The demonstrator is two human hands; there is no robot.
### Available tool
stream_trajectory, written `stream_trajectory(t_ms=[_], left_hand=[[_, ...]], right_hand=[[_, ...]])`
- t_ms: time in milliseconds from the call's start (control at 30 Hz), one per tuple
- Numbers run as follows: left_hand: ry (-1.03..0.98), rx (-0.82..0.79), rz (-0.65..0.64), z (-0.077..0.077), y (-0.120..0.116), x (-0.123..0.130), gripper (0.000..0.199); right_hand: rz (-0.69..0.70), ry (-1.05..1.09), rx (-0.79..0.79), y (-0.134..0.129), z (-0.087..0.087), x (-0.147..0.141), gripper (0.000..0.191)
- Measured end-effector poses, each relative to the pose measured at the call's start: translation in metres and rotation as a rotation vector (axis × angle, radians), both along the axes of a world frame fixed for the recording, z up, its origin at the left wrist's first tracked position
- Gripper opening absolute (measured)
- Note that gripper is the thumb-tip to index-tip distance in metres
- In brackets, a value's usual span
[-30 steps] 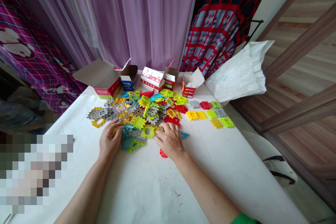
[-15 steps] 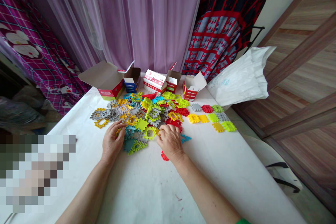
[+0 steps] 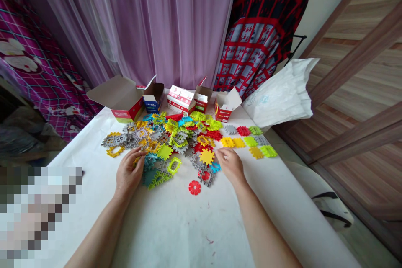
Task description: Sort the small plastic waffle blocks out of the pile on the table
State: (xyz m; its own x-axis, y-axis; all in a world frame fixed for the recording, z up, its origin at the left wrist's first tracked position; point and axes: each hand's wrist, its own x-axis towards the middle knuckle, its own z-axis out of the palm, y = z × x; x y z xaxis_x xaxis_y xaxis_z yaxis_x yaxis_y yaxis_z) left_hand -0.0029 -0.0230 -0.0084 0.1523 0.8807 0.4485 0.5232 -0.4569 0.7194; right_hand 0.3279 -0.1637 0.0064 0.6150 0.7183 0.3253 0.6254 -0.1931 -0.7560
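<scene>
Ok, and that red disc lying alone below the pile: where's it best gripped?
Likely at the toothed rim of the red disc, fingers of the right hand coming down from above on the near side. It lies flat on the white table covering, apart from the pile of plastic tiles, so its edge is free all round.

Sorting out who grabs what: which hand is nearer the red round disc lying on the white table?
Right. The right hand is above and to the right of the red round disc, not touching it; the left hand is farther away, to the disc's left.
</scene>
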Motion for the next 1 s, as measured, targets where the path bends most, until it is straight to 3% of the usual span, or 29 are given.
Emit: stream_trajectory(t_ms=[100,333,500,800,900,1000], left_hand=[[-0.001,-0.010,0.001,0.000,0.000,-0.001,0.035],[0.007,-0.028,0.005,-0.002,0.001,-0.003,0.034],[0.027,-0.035,0.014,-0.002,0.002,-0.004,0.032],[0.018,-0.040,0.023,0.000,0.001,-0.003,0.032],[0.021,-0.054,0.021,0.001,0.001,-0.003,0.033],[0.021,-0.053,0.024,0.001,0.001,-0.004,0.033]], right_hand=[[-0.035,-0.092,0.005,-0.010,-0.009,0.012,0.024],[0.223,-0.209,0.036,-0.021,-0.018,0.008,0.026],[0.241,-0.247,-0.057,-0.021,-0.018,0.009,0.034],[0.120,-0.267,-0.062,-0.021,-0.020,0.004,0.036],[0.012,-0.266,-0.001,-0.026,-0.021,0.022,0.038],[-0.203,-0.319,0.039,-0.042,-0.019,0.056,0.040]])
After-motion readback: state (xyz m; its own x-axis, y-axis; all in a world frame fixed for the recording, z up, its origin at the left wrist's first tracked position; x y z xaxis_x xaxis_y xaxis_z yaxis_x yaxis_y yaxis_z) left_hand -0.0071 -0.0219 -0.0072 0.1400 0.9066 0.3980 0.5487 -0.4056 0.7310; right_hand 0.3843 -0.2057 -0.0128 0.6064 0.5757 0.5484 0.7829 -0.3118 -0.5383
